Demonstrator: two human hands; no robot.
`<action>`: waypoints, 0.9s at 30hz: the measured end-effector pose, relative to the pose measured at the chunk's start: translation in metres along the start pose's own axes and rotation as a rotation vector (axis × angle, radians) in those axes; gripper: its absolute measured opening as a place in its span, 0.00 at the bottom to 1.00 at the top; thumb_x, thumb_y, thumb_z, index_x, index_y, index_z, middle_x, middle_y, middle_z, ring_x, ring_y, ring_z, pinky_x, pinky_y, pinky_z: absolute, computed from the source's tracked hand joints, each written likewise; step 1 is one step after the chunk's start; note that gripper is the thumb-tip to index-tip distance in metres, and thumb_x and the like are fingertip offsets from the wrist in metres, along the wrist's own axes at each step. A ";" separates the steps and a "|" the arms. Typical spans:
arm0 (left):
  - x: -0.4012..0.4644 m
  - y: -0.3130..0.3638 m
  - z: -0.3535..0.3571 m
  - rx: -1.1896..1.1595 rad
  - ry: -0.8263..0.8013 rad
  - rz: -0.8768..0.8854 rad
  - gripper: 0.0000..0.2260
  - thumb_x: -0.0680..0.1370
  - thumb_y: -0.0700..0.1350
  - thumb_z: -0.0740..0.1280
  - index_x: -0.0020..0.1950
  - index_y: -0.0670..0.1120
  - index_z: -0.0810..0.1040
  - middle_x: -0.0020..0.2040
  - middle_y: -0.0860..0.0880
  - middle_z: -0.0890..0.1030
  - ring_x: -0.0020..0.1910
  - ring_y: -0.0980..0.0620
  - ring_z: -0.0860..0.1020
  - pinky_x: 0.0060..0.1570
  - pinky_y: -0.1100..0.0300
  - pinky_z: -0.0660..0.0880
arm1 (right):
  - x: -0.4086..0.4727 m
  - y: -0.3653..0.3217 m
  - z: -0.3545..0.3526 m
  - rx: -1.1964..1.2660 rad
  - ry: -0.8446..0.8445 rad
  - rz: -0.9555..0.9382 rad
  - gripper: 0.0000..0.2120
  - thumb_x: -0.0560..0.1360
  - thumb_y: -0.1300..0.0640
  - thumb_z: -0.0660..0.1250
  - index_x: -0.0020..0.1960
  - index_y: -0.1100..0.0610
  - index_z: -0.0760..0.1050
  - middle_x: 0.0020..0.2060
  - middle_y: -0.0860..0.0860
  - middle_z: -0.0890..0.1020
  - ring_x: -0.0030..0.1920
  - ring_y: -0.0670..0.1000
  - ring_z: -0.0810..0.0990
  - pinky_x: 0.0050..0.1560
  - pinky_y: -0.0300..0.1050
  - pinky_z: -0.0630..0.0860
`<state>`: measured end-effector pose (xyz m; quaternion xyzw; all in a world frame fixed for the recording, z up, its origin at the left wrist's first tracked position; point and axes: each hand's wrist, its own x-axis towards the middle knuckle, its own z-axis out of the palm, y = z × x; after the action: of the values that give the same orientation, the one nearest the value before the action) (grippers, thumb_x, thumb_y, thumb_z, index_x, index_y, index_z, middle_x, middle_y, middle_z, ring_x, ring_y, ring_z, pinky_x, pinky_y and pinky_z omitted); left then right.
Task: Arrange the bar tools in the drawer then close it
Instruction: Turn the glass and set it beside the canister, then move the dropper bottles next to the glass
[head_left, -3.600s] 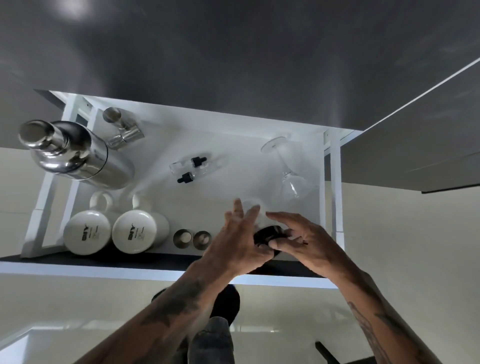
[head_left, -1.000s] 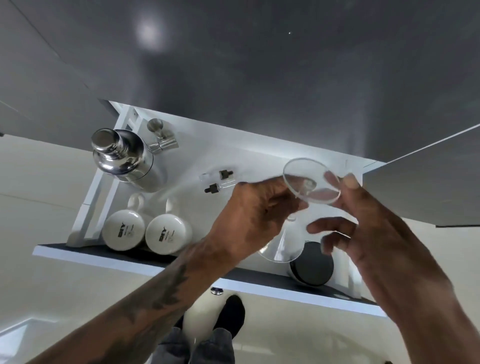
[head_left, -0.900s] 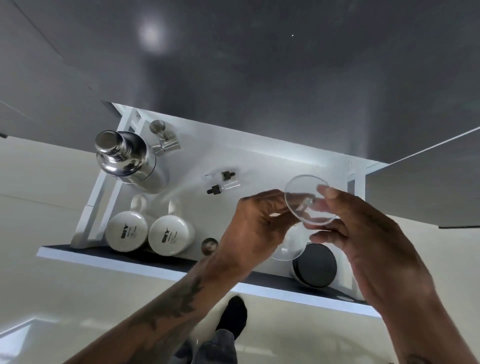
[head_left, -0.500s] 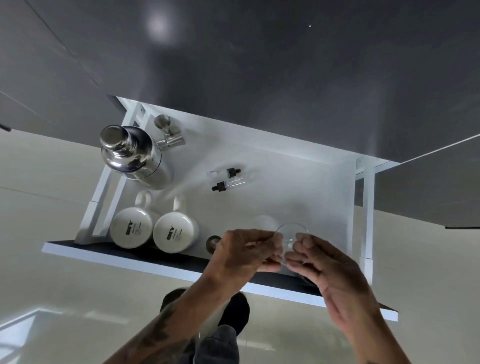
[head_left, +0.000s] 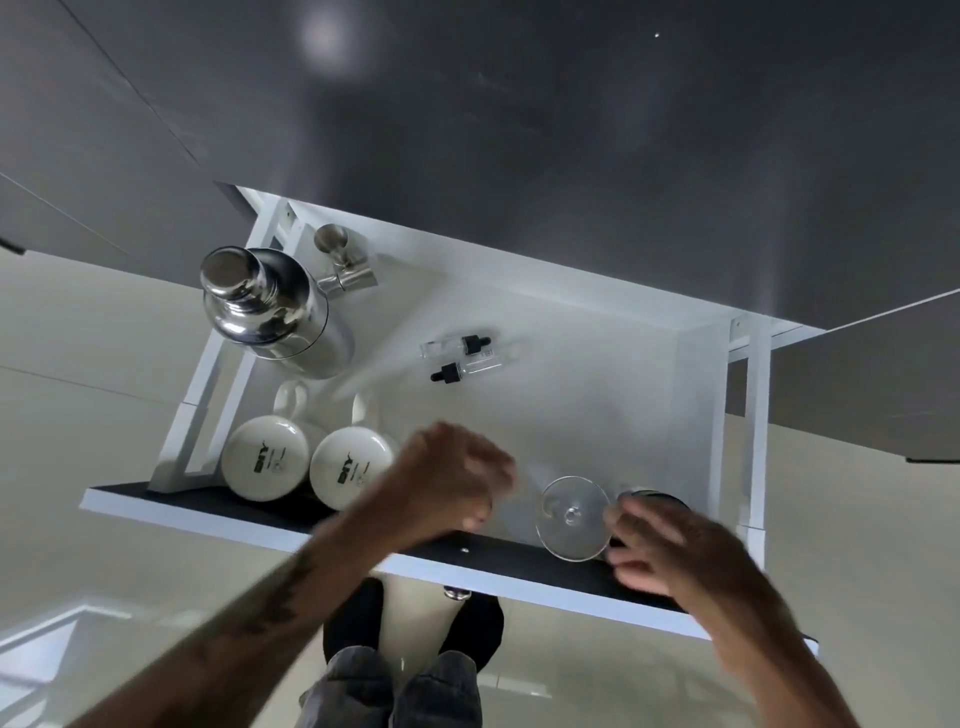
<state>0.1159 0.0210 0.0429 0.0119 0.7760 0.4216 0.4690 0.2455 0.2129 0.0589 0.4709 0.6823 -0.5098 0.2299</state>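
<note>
**Stemmed glass set upside down at the drawer's front right**

Your right hand (head_left: 680, 551) hovered with fingers loosely spread beside the glass (head_left: 573, 517), touching its foot at most; your left hand (head_left: 447, 480) was curled shut on nothing visible. Judged risk: a brush from either hand could have tipped the glass against the black round container (head_left: 655, 500) just beside it. The two mugs (head_left: 311, 465), shaker (head_left: 270, 306), jigger (head_left: 343, 262) and dropper bottles (head_left: 462, 358) crowded the left of the drawer (head_left: 597, 364).

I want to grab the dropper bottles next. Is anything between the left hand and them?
Nothing visible. The left hand is over the drawer's front; bare drawer floor lies between it and the two dropper bottles.
</note>
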 end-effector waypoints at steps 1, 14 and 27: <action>0.010 0.004 -0.015 0.131 0.140 0.062 0.06 0.74 0.42 0.70 0.48 0.48 0.85 0.43 0.49 0.86 0.40 0.46 0.85 0.42 0.56 0.83 | 0.004 -0.011 -0.006 -0.109 0.099 -0.067 0.08 0.73 0.49 0.72 0.52 0.46 0.82 0.40 0.51 0.88 0.42 0.53 0.88 0.55 0.55 0.82; 0.170 -0.013 -0.062 1.086 0.191 0.249 0.19 0.76 0.42 0.67 0.67 0.43 0.74 0.62 0.41 0.73 0.60 0.41 0.75 0.55 0.52 0.73 | 0.164 -0.129 0.109 0.025 -0.346 0.095 0.27 0.75 0.57 0.72 0.69 0.64 0.67 0.62 0.70 0.76 0.54 0.68 0.83 0.52 0.58 0.82; 0.119 0.004 0.018 0.282 0.054 0.412 0.11 0.70 0.42 0.72 0.50 0.49 0.76 0.49 0.49 0.82 0.49 0.49 0.81 0.48 0.51 0.80 | 0.131 -0.057 -0.008 0.200 -0.153 0.171 0.04 0.74 0.61 0.71 0.48 0.59 0.78 0.50 0.59 0.76 0.43 0.56 0.77 0.29 0.39 0.79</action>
<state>0.0605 0.0846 -0.0436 0.2238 0.8207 0.3957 0.3460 0.1375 0.2717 -0.0148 0.5073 0.5662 -0.5882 0.2758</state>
